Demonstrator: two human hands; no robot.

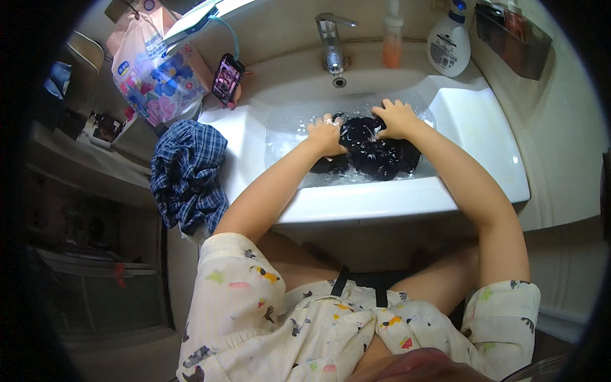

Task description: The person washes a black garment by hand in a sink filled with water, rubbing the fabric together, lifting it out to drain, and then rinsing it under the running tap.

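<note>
A soaked black cloth [367, 148], bunched up, lies in the water of a white washbasin [372, 203]. At its left side, my left hand [328, 136] is partly in the water and touches it; whether the fingers grip the fabric is hard to see. My right hand [397, 118] rests against the upper right part of the cloth, its fingers spread and its thumb pointing down along the wet fabric. Clear, rippling water [281, 136] surrounds the bundle, and its lower folds are hidden under the surface.
A chrome faucet [331, 45] stands behind the water, beside an orange-liquid bottle [392, 45] and a white pump bottle [449, 45]. A blue checked garment [188, 172] drapes over the left rim. Above it are a propped phone [227, 79] and a floral plastic package [160, 83]. A dark caddy [515, 40] hangs at right.
</note>
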